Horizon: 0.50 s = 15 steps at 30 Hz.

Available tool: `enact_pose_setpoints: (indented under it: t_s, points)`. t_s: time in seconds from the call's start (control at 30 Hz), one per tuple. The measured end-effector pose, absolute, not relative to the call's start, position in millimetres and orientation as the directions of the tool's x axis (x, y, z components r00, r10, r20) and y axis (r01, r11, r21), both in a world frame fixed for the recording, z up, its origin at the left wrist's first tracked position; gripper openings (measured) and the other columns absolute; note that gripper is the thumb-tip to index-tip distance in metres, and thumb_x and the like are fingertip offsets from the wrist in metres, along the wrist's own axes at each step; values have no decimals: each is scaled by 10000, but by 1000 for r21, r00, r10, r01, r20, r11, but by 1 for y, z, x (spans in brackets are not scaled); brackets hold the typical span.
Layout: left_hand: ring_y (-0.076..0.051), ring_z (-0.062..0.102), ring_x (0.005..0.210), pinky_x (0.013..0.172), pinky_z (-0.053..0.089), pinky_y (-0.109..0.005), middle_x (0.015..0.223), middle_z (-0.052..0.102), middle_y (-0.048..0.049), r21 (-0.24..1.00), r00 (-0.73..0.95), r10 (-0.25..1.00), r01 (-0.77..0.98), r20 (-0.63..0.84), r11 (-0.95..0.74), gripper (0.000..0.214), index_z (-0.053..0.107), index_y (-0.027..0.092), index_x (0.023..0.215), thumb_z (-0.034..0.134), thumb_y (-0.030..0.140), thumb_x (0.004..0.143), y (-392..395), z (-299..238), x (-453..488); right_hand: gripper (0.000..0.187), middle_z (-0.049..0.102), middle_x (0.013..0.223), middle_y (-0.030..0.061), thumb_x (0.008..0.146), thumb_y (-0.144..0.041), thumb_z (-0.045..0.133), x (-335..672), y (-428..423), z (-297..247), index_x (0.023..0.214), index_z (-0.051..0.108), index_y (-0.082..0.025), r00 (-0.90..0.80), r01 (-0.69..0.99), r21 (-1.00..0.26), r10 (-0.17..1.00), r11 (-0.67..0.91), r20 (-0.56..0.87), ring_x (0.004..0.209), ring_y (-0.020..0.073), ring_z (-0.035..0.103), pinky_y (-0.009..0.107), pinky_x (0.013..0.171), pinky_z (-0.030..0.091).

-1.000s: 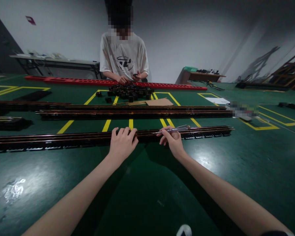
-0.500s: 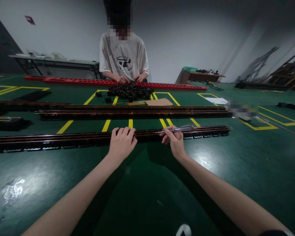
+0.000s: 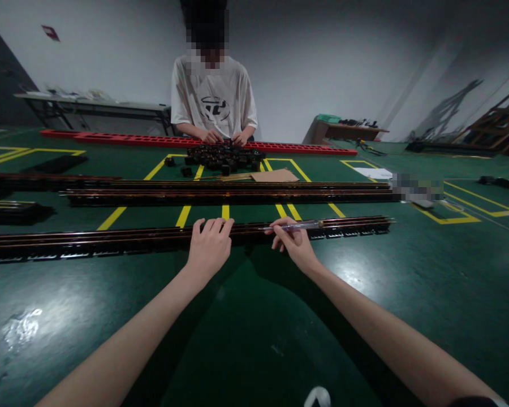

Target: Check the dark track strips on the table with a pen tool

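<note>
A long black rail (image 3: 123, 242) with copper-coloured rods along it lies across the floor in front of me. My left hand (image 3: 211, 243) rests over the rail near the middle, its fingers curled round the far edge. To the right of it, my right hand (image 3: 294, 242) pinches a screwdriver (image 3: 300, 225) with a clear handle. The screwdriver lies nearly level above the rail, its shaft pointing left; whether its tip touches anything, I cannot tell.
Beyond lies a second dark rail bundle (image 3: 237, 195). Behind it are a piece of cardboard (image 3: 275, 176) and a heap of small black parts (image 3: 224, 157). A person in a white shirt (image 3: 214, 96) handles parts beside a long red rail (image 3: 305, 148). Yellow tape (image 3: 112, 218) marks the green floor.
My right hand has moved slightly left with the screwdriver, which now lies more level. The near rail has slid a little left. My left hand stays nearly in place.
</note>
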<state>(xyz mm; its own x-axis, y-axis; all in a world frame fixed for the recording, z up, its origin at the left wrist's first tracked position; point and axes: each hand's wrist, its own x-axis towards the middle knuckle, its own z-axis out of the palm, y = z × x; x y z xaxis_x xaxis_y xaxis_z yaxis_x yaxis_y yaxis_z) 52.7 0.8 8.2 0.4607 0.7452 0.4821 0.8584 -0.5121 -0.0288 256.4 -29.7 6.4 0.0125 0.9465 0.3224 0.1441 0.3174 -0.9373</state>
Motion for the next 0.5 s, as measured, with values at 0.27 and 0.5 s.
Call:
enact_pose_setpoints:
  t_s: [0.27, 0.5]
  points:
    - [-262, 566, 1066, 963, 352, -477, 1140, 636, -133, -53, 487, 733, 847, 476, -528, 426, 573, 106, 1171, 321, 57, 830, 2, 7, 52, 148, 675, 852, 20, 832, -347, 541, 253, -29, 8, 869, 539, -204, -44, 170, -933, 949, 316, 313, 504, 72, 563, 187, 410, 389]
    - [-243, 565, 1071, 947, 378, -453, 1159, 631, -130, -8, 515, 726, 818, 455, -575, 425, 559, 109, 1193, 305, 110, 852, 5, 6, 48, 175, 675, 725, 7, 799, -361, 566, 254, -30, 8, 815, 553, -187, 123, 71, -956, 949, 284, 291, 442, 75, 554, 191, 390, 375]
